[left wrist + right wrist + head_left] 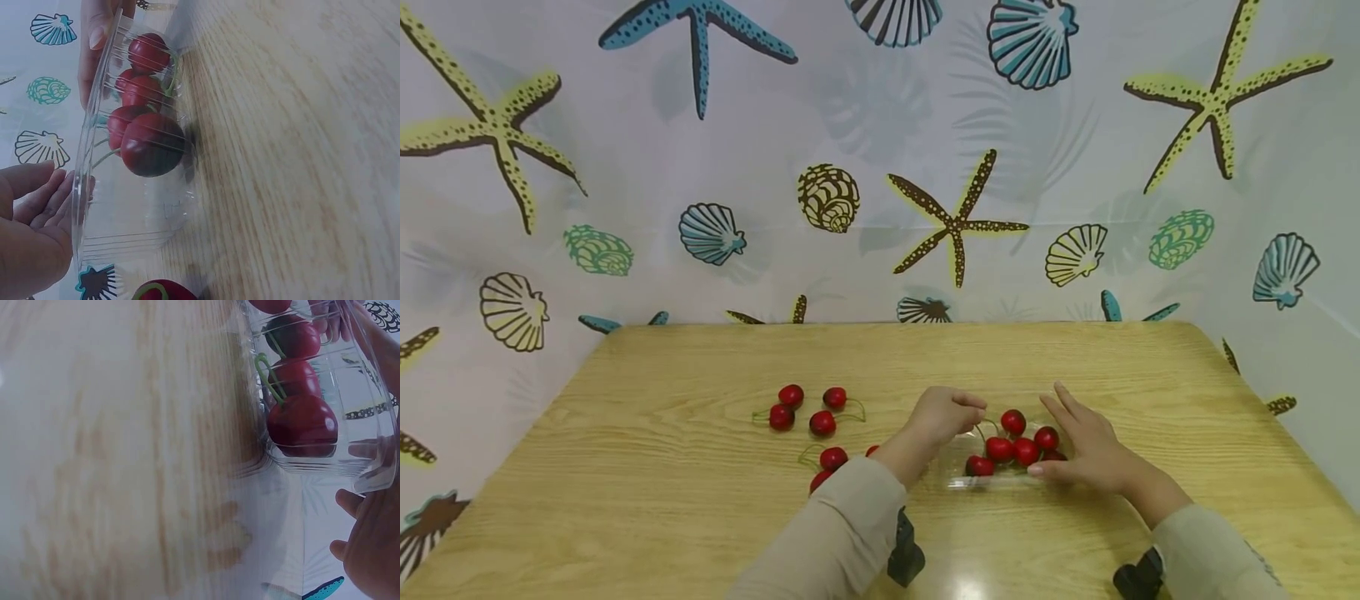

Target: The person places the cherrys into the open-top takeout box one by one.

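Red cherries (999,450) with green stems lie in a clear plastic box (958,482). My left hand (942,414) is at the box's left end, its fingers bent loosely at the rim near thin stems. In the left wrist view no cherry shows between the left fingers (44,206); whether they touch the rim is hard to tell. My right hand (1093,446) is spread around the right end, thumb by the near edge and the other fingers towards the far side. The right wrist view shows a cherry (302,425) against the box's end wall.
Several loose cherries (822,423) lie on the wooden table (647,467) left of the box, some partly hidden by the left sleeve (842,525). A white cloth (760,150) printed with shells and starfish hangs behind the table and along its sides.
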The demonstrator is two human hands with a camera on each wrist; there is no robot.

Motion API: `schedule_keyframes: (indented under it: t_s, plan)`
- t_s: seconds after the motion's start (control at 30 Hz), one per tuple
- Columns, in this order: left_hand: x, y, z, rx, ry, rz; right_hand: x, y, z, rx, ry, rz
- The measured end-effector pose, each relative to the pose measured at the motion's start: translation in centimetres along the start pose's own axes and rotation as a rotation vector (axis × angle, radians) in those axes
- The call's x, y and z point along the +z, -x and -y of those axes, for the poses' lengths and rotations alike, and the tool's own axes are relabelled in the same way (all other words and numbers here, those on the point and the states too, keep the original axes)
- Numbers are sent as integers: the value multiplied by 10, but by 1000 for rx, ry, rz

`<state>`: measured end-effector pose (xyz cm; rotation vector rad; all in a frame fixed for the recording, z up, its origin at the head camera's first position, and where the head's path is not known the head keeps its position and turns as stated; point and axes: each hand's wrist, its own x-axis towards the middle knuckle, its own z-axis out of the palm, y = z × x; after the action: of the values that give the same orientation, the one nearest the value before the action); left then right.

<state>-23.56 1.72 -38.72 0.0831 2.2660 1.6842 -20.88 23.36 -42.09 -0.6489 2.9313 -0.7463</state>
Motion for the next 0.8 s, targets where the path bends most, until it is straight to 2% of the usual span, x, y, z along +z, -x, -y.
schedule_keyframes:
  t_s: [0.2,0.53,0.67,0.8]
  plan:
    - [-8,5,-5,4,18,0,-2,0,3,3,-1,-2]
    - [-16,23,-7,35,135,95,-1,1,3,-5,-1,-14]
    - [-23,32,-8,51,159,103,0,0,2,-16,2,-21]
    - [-34,41,-5,63,226,97,1,0,1,-28,9,-28]
